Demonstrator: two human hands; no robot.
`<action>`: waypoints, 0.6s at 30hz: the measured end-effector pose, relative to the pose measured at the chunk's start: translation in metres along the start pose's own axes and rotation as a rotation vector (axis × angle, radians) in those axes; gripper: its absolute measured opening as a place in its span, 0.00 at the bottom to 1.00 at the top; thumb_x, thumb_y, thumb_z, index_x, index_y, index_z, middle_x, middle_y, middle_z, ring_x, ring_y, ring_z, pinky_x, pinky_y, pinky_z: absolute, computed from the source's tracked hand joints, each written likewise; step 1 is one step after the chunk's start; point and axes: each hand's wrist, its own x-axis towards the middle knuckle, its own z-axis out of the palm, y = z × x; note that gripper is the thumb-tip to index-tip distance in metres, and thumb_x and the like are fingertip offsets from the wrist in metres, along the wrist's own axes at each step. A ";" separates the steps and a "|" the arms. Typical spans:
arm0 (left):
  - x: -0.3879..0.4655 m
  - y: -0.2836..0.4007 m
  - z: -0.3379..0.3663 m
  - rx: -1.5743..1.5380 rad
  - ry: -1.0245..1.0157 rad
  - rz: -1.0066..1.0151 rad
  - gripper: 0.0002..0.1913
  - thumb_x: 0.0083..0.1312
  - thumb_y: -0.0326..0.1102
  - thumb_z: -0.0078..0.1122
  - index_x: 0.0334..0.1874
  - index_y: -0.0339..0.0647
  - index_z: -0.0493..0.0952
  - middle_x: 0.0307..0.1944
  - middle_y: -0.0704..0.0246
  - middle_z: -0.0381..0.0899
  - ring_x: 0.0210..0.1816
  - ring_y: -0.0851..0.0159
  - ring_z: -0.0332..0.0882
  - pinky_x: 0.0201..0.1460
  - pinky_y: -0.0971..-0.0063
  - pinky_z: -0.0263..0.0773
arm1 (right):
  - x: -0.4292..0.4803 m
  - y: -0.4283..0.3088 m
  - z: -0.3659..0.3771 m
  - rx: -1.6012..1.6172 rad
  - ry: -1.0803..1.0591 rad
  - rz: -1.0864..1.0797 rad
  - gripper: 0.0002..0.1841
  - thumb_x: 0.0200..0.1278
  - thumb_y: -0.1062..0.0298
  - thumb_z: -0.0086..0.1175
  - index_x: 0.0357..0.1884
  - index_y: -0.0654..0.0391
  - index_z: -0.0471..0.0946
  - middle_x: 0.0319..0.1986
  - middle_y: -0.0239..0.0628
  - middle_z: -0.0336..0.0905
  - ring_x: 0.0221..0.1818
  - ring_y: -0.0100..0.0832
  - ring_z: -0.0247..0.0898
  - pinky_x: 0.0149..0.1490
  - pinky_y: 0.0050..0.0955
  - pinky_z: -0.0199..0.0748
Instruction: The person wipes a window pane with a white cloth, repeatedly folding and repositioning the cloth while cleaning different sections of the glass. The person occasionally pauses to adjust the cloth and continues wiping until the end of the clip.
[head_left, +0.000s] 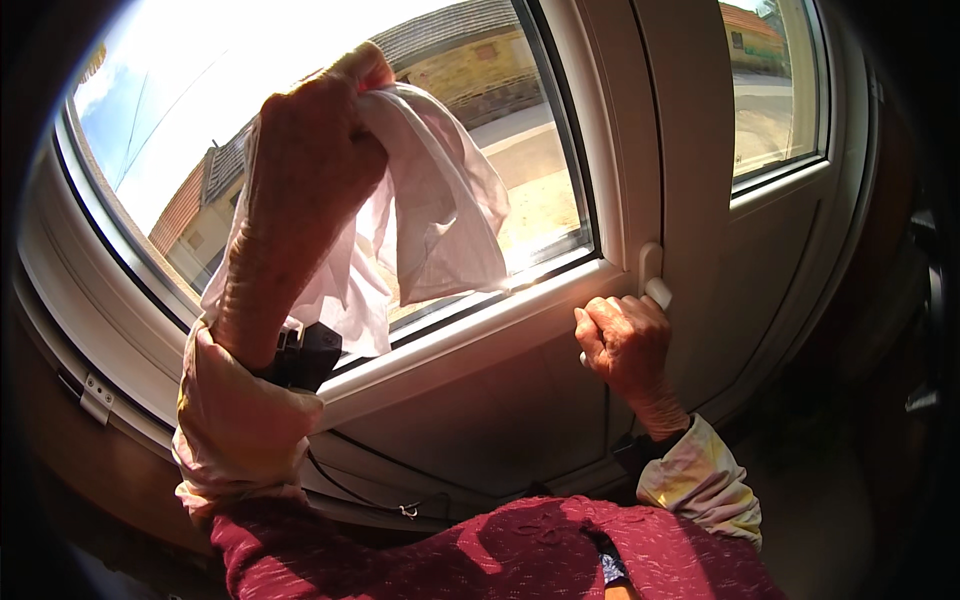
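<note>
Raised in front of the large window pane (525, 150), my left hand (319, 142) grips a thin white cloth (450, 202). The cloth hangs in folds from the fist down towards the lower part of the white frame (480, 334). Whether it touches the glass, I cannot tell. Lower and to the right, my right hand (626, 337) is closed around a white door handle (658, 292), whose end shows below the fingers. Most of the handle's grip is hidden by that hand.
A second glazed panel (772, 90) stands on the right. A metal hinge (97, 397) sits at the lower left. A thin dark cable (352, 491) runs below my left sleeve. Outside are tiled-roof buildings (469, 67) and a road.
</note>
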 end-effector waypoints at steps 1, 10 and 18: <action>0.011 -0.007 0.001 0.124 0.204 0.066 0.15 0.55 0.28 0.66 0.45 0.43 0.76 0.35 0.66 0.83 0.33 0.58 0.84 0.34 0.71 0.77 | 0.000 0.001 0.000 -0.001 -0.004 0.003 0.12 0.55 0.67 0.59 0.18 0.54 0.70 0.14 0.32 0.67 0.19 0.36 0.65 0.30 0.36 0.60; 0.071 -0.007 0.060 0.508 -0.130 -0.036 0.02 0.65 0.30 0.56 0.34 0.41 0.75 0.24 0.69 0.71 0.25 0.66 0.71 0.29 0.73 0.72 | -0.001 0.005 0.002 -0.021 0.006 -0.032 0.12 0.56 0.66 0.58 0.18 0.54 0.70 0.15 0.32 0.67 0.20 0.37 0.65 0.31 0.36 0.61; 0.030 0.016 0.054 0.178 0.196 0.223 0.04 0.64 0.34 0.58 0.35 0.42 0.76 0.24 0.69 0.70 0.25 0.66 0.69 0.29 0.72 0.72 | -0.001 0.008 0.001 -0.018 -0.010 -0.017 0.13 0.55 0.65 0.60 0.18 0.51 0.68 0.14 0.31 0.63 0.20 0.34 0.64 0.30 0.35 0.61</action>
